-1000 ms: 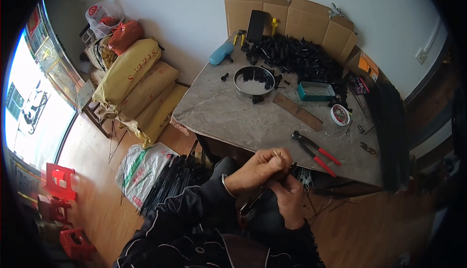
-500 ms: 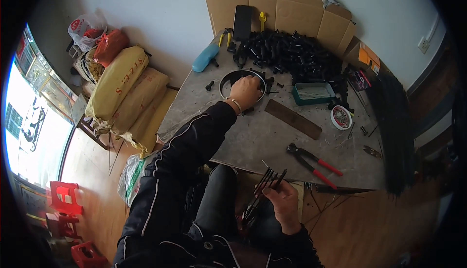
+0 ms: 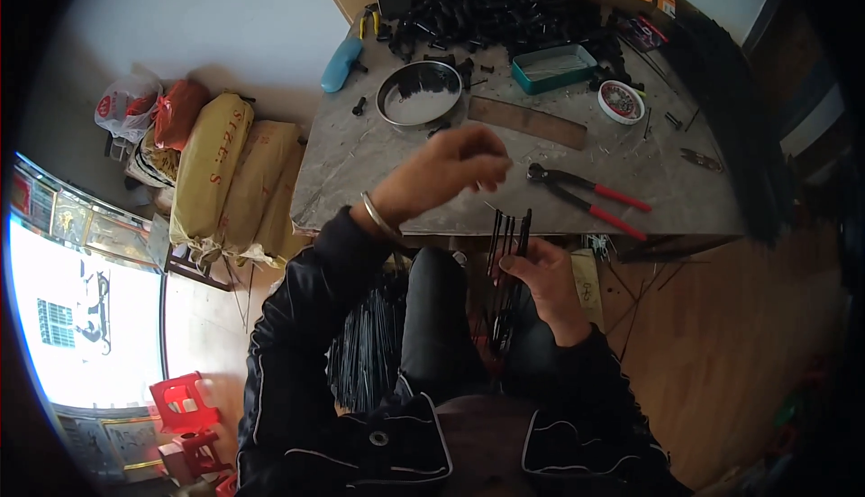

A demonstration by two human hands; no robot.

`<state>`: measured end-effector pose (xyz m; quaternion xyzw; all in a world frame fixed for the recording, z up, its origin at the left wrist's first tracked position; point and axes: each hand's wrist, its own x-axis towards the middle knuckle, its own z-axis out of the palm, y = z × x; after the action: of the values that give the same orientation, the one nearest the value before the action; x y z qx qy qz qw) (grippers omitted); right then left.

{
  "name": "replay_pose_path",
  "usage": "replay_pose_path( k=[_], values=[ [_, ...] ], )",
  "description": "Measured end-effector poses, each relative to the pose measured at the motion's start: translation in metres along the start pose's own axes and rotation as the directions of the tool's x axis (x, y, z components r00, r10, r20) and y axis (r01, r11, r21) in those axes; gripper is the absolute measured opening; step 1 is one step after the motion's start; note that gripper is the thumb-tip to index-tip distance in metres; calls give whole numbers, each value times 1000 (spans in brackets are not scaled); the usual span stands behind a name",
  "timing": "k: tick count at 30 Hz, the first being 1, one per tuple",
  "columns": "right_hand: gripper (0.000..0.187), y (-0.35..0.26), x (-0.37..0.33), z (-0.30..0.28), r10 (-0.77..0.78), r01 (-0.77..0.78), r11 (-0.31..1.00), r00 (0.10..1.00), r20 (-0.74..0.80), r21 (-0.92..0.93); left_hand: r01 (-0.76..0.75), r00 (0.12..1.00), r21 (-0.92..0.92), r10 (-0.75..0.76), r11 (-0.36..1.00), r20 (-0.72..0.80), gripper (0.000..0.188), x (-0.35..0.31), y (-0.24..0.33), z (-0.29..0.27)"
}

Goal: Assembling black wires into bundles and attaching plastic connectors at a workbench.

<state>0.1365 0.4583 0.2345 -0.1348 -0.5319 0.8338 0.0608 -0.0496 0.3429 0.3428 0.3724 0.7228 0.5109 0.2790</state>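
My left hand [image 3: 446, 173], with a bangle at the wrist, is in the air over the table's front part, short of the round metal bowl [image 3: 441, 116]. Its fingers are curled toward the thumb; whatever they may pinch is too small to make out. Small black pieces [image 3: 423, 77] lie in the bowl's far side. Over my lap, my right hand [image 3: 548, 282] is closed around several thin black rods [image 3: 507, 240] that stand upright, tips spread a little. Their lower ends hang in shadow between my legs.
Red-handled pincers [image 3: 586, 200], a flat brown bar [image 3: 527, 121], a green tin [image 3: 554, 71] and a white round dish [image 3: 622, 102] lie on the grey table [image 3: 351, 164]. Black parts [image 3: 505, 15] are heaped behind. Long rods [image 3: 365, 344] stand beside my left leg; sacks [image 3: 212, 164] are stacked left.
My left hand has come out of the bowl and back toward the rods. My right hand still holds the rods. The view has shifted, so the table sits higher.
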Motion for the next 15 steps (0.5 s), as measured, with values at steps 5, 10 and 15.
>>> replay_pose_path(
  k=[5,10,15],
  values=[
    [11,-5,-15,17,37,-37,999,997,73,0,362,932,-622,-281,694,228,28,-62,2,35],
    [11,-3,-26,19,4,-2,1000,998,68,-28,289,955,-776,-226,560,192,33,-78,-6,45],
    [12,-4,-29,19,10,-10,1000,997,71,-3,291,956,-788,-199,543,215,35,-80,-5,48]
  ],
)
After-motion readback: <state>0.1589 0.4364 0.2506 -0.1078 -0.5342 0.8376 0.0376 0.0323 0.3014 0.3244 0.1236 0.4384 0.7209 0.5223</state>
